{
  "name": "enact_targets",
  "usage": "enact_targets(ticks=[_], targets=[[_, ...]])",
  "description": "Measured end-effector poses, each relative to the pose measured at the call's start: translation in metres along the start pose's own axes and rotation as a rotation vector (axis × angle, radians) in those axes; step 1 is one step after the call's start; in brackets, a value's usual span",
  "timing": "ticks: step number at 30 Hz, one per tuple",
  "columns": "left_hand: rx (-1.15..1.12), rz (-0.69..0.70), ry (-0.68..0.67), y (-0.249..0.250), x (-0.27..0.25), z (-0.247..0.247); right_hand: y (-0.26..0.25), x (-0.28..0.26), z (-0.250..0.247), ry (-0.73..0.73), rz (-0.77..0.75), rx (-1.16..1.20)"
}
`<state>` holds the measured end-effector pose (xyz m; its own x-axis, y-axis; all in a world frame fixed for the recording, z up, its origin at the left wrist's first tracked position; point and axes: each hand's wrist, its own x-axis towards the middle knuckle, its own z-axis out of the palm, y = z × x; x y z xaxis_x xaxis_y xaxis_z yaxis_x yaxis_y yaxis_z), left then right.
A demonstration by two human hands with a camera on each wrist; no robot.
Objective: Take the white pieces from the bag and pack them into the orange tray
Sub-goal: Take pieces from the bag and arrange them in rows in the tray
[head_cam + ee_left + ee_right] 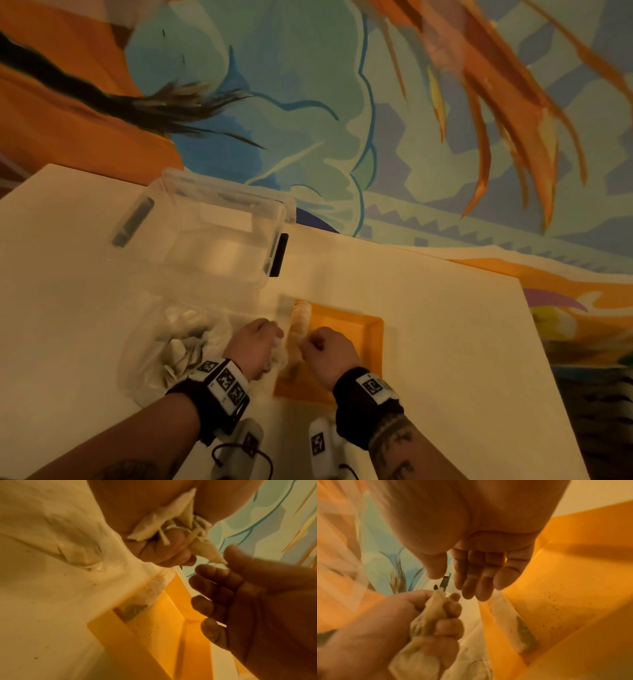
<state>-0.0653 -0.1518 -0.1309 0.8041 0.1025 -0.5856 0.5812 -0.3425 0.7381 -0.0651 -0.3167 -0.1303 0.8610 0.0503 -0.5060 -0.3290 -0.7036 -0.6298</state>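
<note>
My left hand (255,342) hovers at the left rim of the orange tray (346,325) and grips a crumpled white piece (171,523) in its curled fingers; the piece's pointed tip sticks out toward my right hand. My right hand (329,349) hangs over the tray close beside it, fingers (471,585) loosely extended and holding nothing, the thumb near that tip. Another white piece (301,318) lies inside the tray along its left wall (154,588). The clear plastic bag (178,346) with several more white pieces lies on the table left of my left hand.
A clear plastic storage box (212,233) with black latches stands behind the bag and tray. The white table (445,325) ends at the right and at the back, above a colourful patterned floor (308,102). The tray floor (565,595) is bare apart from dark specks.
</note>
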Motion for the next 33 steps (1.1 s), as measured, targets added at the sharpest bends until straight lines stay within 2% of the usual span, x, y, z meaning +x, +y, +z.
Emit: enact_targets(ticks=[3,7,14,19,22,25,27,30,33], targets=[[-0.016,0.092,-0.04,0.009,-0.001,0.011,-0.009,-0.021,-0.01,-0.036,-0.062,0.232],[-0.116,0.093,-0.007,0.021,-0.009,0.03,-0.008,-0.035,-0.02,0.013,-0.072,0.297],[-0.005,0.23,-0.047,0.031,-0.027,0.044,0.0,-0.044,-0.042,0.04,-0.067,0.447],[-0.097,0.232,-0.083,0.024,-0.029,0.046,0.003,-0.041,-0.064,0.105,-0.115,0.41],[-0.159,0.208,-0.145,0.024,-0.03,0.044,0.007,-0.033,-0.074,0.108,-0.197,0.251],[-0.116,0.212,-0.148,0.023,-0.03,0.045,0.007,-0.03,-0.08,0.119,-0.282,0.084],[-0.124,0.246,-0.134,0.024,-0.03,0.045,0.007,-0.031,-0.082,0.153,-0.32,0.125],[-0.187,0.272,-0.073,0.024,-0.027,0.042,0.009,-0.033,-0.078,0.183,-0.285,0.255],[-0.228,0.284,-0.07,0.02,-0.023,0.038,0.014,-0.03,-0.063,0.146,-0.281,0.217]])
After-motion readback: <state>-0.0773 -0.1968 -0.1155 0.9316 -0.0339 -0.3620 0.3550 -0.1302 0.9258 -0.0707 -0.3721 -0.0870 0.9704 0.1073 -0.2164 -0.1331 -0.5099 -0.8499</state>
